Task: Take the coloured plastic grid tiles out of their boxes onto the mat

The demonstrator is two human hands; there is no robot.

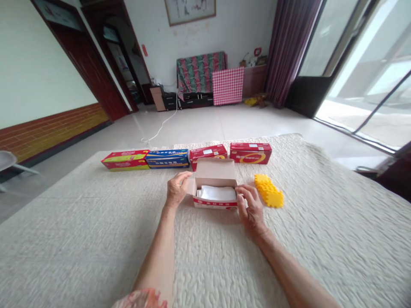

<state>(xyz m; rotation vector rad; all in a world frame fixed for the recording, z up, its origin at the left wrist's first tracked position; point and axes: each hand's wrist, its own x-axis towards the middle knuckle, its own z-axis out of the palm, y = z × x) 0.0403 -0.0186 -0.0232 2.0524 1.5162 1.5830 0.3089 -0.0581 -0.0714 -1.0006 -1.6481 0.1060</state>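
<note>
In the head view a small cardboard box [214, 205] with red and white print lies in front of me, its lid [215, 172] raised and tilted back. Folded white material [218, 193] fills the inside; its kind I cannot make out. My left hand [176, 189] is closed at the box's left end, with the fingertips on the pale side flap [190, 187]. At the right end my right hand [252, 209] has its thumb and fingers closed on the box's edge. Several yellow interlocking plastic pieces [269, 191] lie just right of that hand.
Behind the open box stand a red and lime box [126, 161], a blue box [167, 158] and two red boxes [250, 153] in a row. All rest on a cream quilted cover [96, 239]. A white cable [163, 124] runs over the floor beyond.
</note>
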